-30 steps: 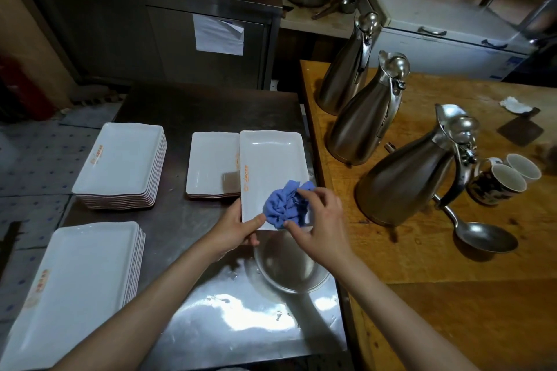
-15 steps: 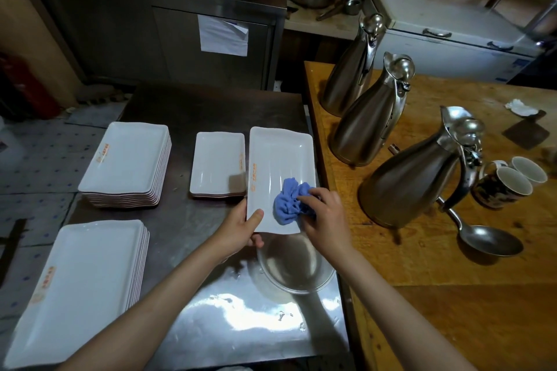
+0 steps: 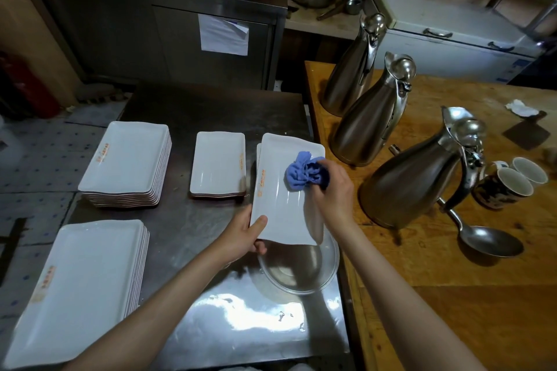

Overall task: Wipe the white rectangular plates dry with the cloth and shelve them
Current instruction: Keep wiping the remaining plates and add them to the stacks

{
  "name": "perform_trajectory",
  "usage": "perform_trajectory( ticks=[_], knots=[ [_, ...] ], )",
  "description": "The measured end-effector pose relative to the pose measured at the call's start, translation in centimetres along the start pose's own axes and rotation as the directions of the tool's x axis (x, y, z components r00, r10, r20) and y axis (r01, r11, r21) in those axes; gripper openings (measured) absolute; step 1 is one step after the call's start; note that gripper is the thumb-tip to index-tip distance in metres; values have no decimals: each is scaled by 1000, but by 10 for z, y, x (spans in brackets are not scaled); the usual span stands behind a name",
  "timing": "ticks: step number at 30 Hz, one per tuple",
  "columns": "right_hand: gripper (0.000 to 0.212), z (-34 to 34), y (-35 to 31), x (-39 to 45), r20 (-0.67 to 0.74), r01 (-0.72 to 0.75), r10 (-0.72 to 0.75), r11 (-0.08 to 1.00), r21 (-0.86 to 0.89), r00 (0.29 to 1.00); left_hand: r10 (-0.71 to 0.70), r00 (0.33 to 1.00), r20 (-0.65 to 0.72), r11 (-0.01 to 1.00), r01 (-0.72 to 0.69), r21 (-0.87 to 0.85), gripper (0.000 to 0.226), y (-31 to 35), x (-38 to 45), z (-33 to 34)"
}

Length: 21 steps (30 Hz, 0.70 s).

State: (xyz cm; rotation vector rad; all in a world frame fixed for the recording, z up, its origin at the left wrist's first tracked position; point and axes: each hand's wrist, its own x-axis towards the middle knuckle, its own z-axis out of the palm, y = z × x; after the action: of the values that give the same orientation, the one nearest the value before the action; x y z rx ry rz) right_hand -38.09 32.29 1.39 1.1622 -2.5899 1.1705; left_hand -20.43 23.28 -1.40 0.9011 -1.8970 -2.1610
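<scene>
Head view: the plate point(image 3: 283, 208) is held over the steel worktop point(image 3: 187, 226), its near left corner pinched by the left hand point(image 3: 245, 235), its far end over another plate just right of the small stack point(image 3: 218, 164). The right hand point(image 3: 333, 194) grips the bunched cloth point(image 3: 304, 173) and presses it on the plate's far half. The risk is that one-corner grip — a hard wipe could lever a wet plate loose onto the glass bowl point(image 3: 298, 268) just below, or nudge the jug point(image 3: 413, 181) to the plate's right.
</scene>
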Motion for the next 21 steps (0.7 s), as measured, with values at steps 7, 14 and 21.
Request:
perform_trajectory(
  ticks=[7,14,21],
  knots=[
    [39,-2,-6,17,-62,-76,75,997,1,995,-31,999,43,999,30,18,29,1,-6,-2],
    [34,3,-11,21,-7,-57,57,998,-2,998,-28,998,51,998,25,53,29,1,-6,-5],
    [27,11,-19,7,156,85,-85,996,2,984,-36,999,13,996,35,76,29,-4,-3,-5]
  ],
)
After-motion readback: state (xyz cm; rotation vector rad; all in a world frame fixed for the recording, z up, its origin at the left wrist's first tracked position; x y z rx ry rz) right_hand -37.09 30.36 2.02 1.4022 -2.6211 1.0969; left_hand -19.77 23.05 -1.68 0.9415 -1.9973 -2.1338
